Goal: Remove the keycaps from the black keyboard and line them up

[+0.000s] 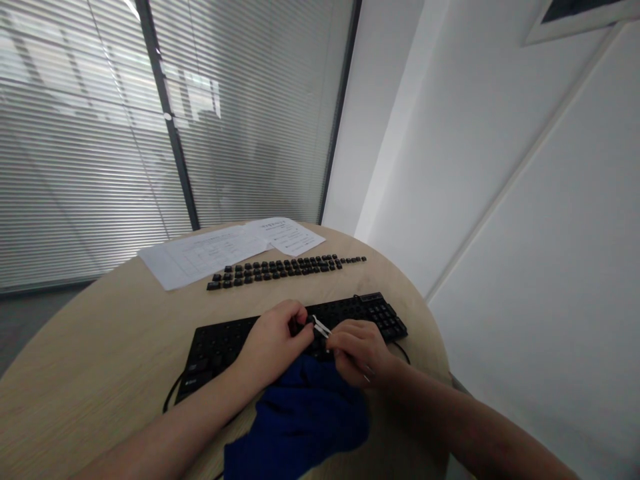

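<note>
My right hand point(361, 350) is closed around a thin two-pronged metal keycap puller point(321, 327), its prongs pointing left. At the prong tips is a small black keycap point(310, 320), pinched by the fingers of my left hand point(280, 337). Both hands are above a black keyboard point(225, 340), which they partly cover; its number pad point(387, 319) shows at the right. Below the hands, a crumpled dark blue cloth point(305, 417) overlaps the near side of the keyboard.
Loose black keycaps point(275, 270) lie in rows beyond the keyboard on the round wooden table point(115, 327). Printed paper sheets point(205, 257) rest behind them. A black cable point(170, 393) curves by the keyboard's left end. A white wall point(500, 200) stands close on the right.
</note>
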